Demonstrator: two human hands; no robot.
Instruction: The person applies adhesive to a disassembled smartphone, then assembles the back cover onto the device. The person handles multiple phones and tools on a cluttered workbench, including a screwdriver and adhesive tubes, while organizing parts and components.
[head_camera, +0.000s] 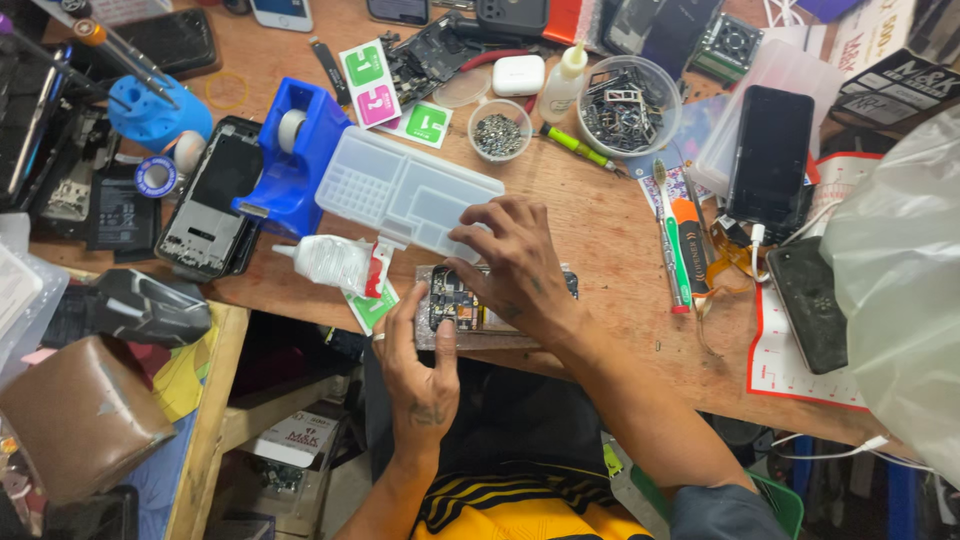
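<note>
The person leans over a cluttered wooden bench (600, 215), both hands on an opened phone (462, 305) that lies near the front edge, right in front of them. Its circuit boards face up, dark with small metal parts.

The left hand (420, 365) comes up from below. Its fingers are loosely spread and its thumb presses on the lower left part of the phone; a ring shows on one finger. The right hand (515, 260) reaches across from the right and lies over the top of the phone, fingers spread and curved down, the tips touching the phone's upper edge and the clear parts box (405, 190) just behind it. It pinches nothing that I can see, and it hides much of the phone.

Just left of the phone lies a white glue bottle (330, 262) with a red cap, on its side, over a green and white sticker. Behind that stands a blue tape dispenser (295, 150), and beside it another stripped phone shell (210, 200).

Farther back sit a small cup of screws (499, 132) and a larger clear bowl (627, 105) of metal frames. To the right lie a toothbrush (668, 225), an orange tool (688, 235) and a black phone (770, 150) on a clear case.
</note>
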